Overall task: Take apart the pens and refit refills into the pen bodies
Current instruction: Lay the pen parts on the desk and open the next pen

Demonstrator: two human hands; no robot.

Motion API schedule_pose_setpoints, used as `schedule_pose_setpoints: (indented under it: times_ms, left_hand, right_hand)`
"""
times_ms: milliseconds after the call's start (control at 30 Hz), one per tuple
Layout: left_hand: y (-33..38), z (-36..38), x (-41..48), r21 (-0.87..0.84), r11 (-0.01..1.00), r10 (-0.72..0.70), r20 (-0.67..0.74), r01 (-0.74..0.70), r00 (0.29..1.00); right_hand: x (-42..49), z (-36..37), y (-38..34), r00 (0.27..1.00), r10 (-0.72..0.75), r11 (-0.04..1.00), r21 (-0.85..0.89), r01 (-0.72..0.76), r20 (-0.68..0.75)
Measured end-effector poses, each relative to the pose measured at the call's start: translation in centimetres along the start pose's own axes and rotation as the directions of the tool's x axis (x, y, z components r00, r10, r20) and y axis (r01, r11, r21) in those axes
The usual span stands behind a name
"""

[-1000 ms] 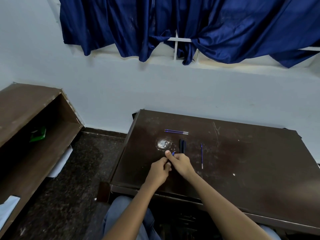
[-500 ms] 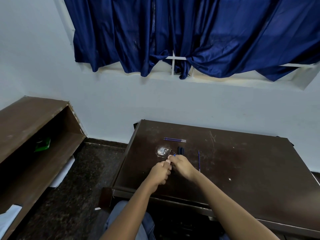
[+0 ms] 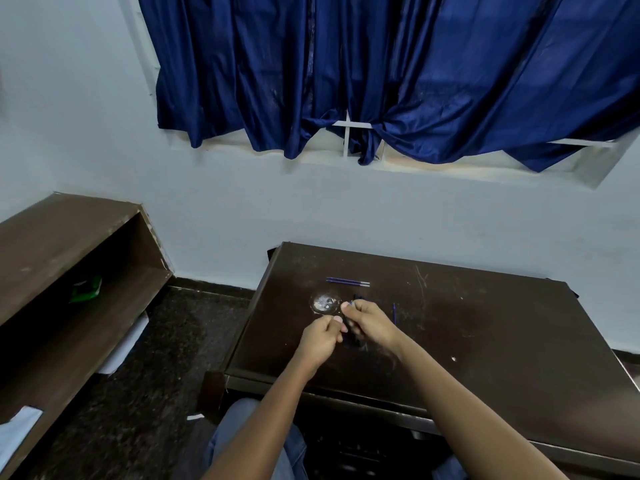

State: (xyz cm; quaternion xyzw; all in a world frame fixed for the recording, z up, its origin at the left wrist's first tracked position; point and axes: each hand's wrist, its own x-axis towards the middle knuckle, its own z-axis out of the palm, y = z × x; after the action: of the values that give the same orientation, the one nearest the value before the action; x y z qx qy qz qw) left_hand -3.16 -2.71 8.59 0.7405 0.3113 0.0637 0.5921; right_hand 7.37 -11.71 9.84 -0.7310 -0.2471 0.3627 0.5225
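My left hand (image 3: 321,337) and my right hand (image 3: 369,323) meet over the dark wooden table (image 3: 502,341), both pinched on a dark pen (image 3: 351,332) held between them; a blue tip shows above my right thumb. Most of the pen is hidden by my fingers. Two blue refills (image 3: 347,282) lie side by side farther back on the table. A single blue refill (image 3: 394,313) lies to the right of my right hand. More dark pen bodies (image 3: 358,298) peek out just behind my right hand.
A small clear round dish (image 3: 324,303) sits left of my hands. A brown shelf unit (image 3: 69,271) with a green item stands at the left. Blue curtains (image 3: 381,74) hang over the window behind the table.
The camera has tilted upward, so the table sits lower in view. My hands stay together on the pen, with the left hand drawn slightly back toward me.
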Motion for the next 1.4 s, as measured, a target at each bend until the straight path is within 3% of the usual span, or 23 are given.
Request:
schedule_pose_setpoints:
  times_ms: [133,333,533,667,867,1033,1233,1400]
  left_hand:
    - [-0.3,0.1,0.0,0.005,1.0,-0.015,-0.055,0.015,0.998]
    - [-0.6,-0.1,-0.1,0.034,0.999,-0.01,-0.043,0.011,0.999]
    - [-0.3,-0.1,0.0,0.04,0.999,-0.002,-0.05,0.004,0.999]
    - [-0.3,0.1,-0.1,0.052,0.999,-0.008,-0.036,0.01,0.999]
    - [-0.4,0.1,-0.1,0.067,0.998,-0.017,-0.036,0.02,0.999]
    - [-0.7,-0.1,-0.1,0.071,0.997,-0.04,-0.025,0.041,0.999]
    - [-0.8,-0.2,0.1,0.056,0.998,-0.04,-0.017,0.041,0.999]
    - [-1.0,-0.1,0.2,0.049,0.998,-0.043,0.0,0.042,0.999]
  right_hand:
    - [-0.2,0.3,-0.1,0.997,0.064,0.986,0.15,-0.071,0.052]
    - [-0.2,0.5,-0.1,0.995,0.091,0.928,0.366,-0.072,-0.035]
    - [-0.7,0.8,-0.6,0.993,0.113,0.799,0.589,-0.118,0.045]
    - [-0.9,1.2,-0.6,0.996,0.088,0.849,0.521,-0.092,0.033]
    - [-0.7,0.7,0.1,0.992,0.115,0.793,0.597,-0.122,0.051]
    - [-0.6,0.6,0.8,0.989,0.145,0.894,0.431,-0.125,-0.014]
    - [0.0,0.5,1.2,0.982,0.19,0.843,0.511,-0.167,0.007]
    - [0.5,1.0,1.2,0.987,0.153,0.862,0.494,-0.112,-0.043]
